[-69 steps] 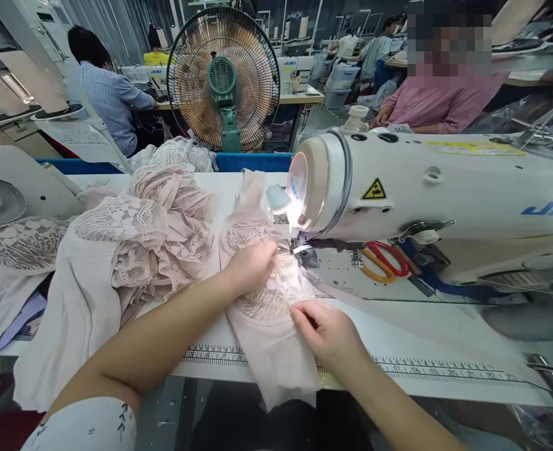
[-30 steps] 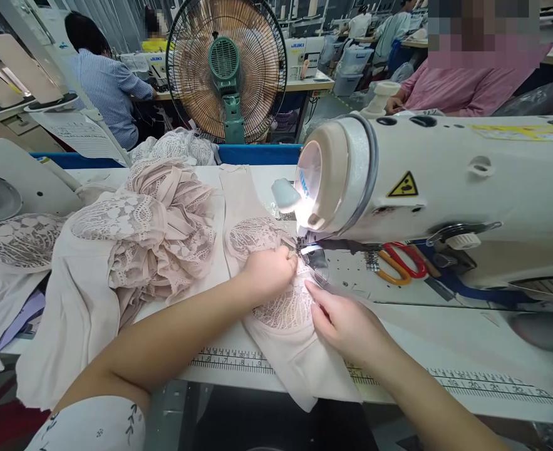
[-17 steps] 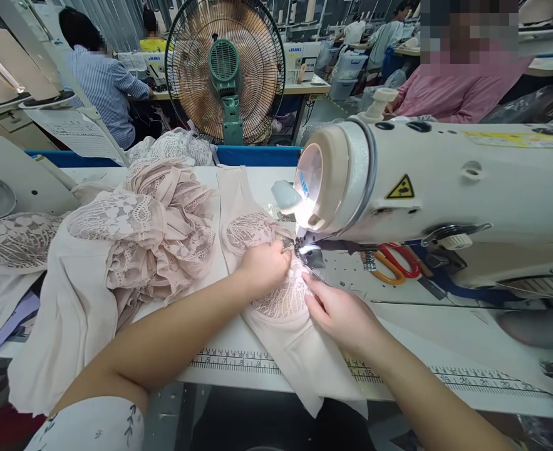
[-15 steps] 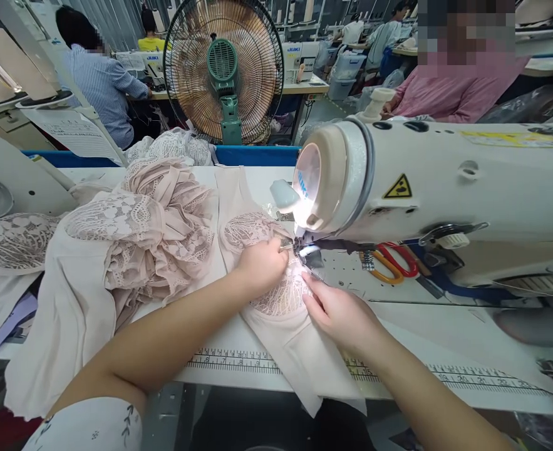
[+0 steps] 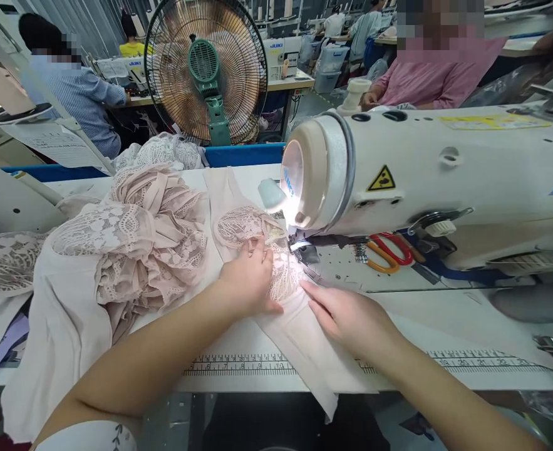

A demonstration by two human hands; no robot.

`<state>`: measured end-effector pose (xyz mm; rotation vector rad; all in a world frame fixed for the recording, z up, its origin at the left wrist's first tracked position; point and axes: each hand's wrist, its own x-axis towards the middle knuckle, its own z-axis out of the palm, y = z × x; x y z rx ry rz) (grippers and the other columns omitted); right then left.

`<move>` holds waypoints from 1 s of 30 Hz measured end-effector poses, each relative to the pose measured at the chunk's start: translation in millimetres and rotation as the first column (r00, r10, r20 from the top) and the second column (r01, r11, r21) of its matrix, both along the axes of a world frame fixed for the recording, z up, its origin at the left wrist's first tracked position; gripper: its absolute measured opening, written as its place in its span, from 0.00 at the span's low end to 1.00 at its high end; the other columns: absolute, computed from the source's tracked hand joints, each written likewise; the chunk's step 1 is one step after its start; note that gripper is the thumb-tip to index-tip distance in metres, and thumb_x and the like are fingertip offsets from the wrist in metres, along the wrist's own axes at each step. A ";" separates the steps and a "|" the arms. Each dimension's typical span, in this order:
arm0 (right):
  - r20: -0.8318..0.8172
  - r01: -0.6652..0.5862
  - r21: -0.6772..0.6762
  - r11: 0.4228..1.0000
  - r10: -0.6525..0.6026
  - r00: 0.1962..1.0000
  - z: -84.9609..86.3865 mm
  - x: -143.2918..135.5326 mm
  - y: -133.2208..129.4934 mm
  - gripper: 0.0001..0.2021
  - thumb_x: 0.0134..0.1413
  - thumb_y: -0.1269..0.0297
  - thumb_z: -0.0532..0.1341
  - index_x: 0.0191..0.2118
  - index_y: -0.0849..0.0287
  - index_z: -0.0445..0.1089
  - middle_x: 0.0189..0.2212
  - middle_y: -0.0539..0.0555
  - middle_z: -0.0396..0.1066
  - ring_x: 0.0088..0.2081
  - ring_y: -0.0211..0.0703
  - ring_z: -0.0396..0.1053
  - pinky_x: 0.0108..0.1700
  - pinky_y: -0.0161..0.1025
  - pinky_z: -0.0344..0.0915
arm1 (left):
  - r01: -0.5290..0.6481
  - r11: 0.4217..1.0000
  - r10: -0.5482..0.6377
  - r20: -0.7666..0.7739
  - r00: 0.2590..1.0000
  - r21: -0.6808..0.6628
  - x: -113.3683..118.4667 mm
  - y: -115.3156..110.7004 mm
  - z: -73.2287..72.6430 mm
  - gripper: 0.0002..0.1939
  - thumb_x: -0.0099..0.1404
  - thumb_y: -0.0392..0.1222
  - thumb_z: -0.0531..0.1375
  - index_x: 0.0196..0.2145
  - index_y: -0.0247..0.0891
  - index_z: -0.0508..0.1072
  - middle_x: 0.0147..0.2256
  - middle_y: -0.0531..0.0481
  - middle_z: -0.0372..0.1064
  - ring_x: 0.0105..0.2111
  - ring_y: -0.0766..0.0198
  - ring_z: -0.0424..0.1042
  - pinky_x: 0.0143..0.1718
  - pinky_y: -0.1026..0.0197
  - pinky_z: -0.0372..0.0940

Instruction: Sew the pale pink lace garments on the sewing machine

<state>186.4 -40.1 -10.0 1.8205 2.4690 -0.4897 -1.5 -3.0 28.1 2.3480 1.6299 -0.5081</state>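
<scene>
A pale pink lace garment [image 5: 299, 329] lies on the white table under the lit needle area of a sewing machine [image 5: 398, 169]. My left hand [image 5: 249, 279] rests on the garment's lace cup, left of the needle, its fingers spread and pressing on the fabric. To the right and nearer me, my right hand [image 5: 349, 313] pinches the garment's edge between thumb and fingers, just below the presser foot. The garment's lower end hangs over the table's front edge.
A heap of pink lace garments [image 5: 149, 232] fills the table's left side. Scissors with red and orange handles [image 5: 389, 252] lie behind the needle area, beneath the machine arm. Beyond stand a large fan [image 5: 205, 69] and people at other machines. A printed ruler [image 5: 243, 364] runs along the front edge.
My left hand has left its grip by the needle, moved left and toward me, and spread out on the fabric. The garment's lower part has shifted slightly. The whole view has tilted a little.
</scene>
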 end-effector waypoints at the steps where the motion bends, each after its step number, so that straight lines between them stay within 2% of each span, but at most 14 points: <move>1: 0.014 0.002 0.006 1.000 -0.002 1.000 0.7 -1.4 2.7 0.21 0.60 0.62 0.46 0.56 0.50 0.63 0.36 0.52 0.75 0.36 0.46 0.71 0.29 0.37 0.58 | -0.001 1.000 0.001 0.015 1.000 0.016 -1.4 2.6 -1.0 0.55 0.48 0.65 0.61 0.63 0.33 0.44 0.65 0.34 0.27 0.62 0.36 0.38 0.50 0.45 0.61; 7: 0.122 -0.004 0.003 1.000 0.004 0.993 5.3 -10.6 15.8 0.22 0.60 0.61 0.45 0.59 0.48 0.58 0.30 0.52 0.75 0.28 0.44 0.69 0.23 0.36 0.48 | -0.006 0.997 0.002 0.048 0.999 0.080 -10.6 16.9 -5.2 0.56 0.48 0.63 0.62 0.63 0.29 0.43 0.65 0.35 0.26 0.63 0.40 0.38 0.56 0.47 0.56; 13: 0.178 -0.008 -0.034 0.999 0.014 0.984 13.4 -17.4 21.3 0.24 0.60 0.61 0.45 0.62 0.51 0.53 0.25 0.52 0.74 0.26 0.46 0.68 0.22 0.37 0.44 | -0.055 0.991 0.047 0.068 0.997 0.125 -17.0 29.4 -4.3 0.55 0.48 0.63 0.62 0.64 0.34 0.43 0.65 0.37 0.27 0.64 0.41 0.35 0.56 0.47 0.55; 18: 0.178 -0.008 -0.015 1.000 0.011 0.984 11.0 -16.4 20.9 0.23 0.60 0.61 0.45 0.61 0.49 0.55 0.26 0.52 0.74 0.26 0.46 0.68 0.22 0.37 0.43 | -0.068 0.984 0.046 0.139 0.989 0.162 -24.7 41.4 -10.9 0.50 0.50 0.61 0.63 0.63 0.40 0.47 0.65 0.39 0.26 0.63 0.41 0.37 0.58 0.47 0.51; 24: 0.077 -0.024 0.006 1.000 0.024 0.997 6.7 -13.0 18.3 0.20 0.60 0.57 0.46 0.55 0.49 0.63 0.28 0.51 0.74 0.27 0.44 0.68 0.22 0.36 0.44 | -0.101 0.972 0.058 0.200 0.978 0.211 -31.5 50.5 -17.9 0.41 0.54 0.59 0.60 0.61 0.43 0.52 0.65 0.40 0.29 0.63 0.44 0.43 0.56 0.50 0.56; 30: 0.041 -0.065 -0.016 0.998 0.066 0.997 10.1 -6.9 6.9 0.18 0.58 0.55 0.48 0.51 0.50 0.66 0.26 0.51 0.70 0.28 0.44 0.67 0.23 0.35 0.45 | -0.107 0.966 0.061 0.192 0.979 0.237 -31.7 50.9 -17.6 0.39 0.55 0.59 0.59 0.60 0.43 0.53 0.65 0.39 0.31 0.60 0.45 0.51 0.53 0.51 0.59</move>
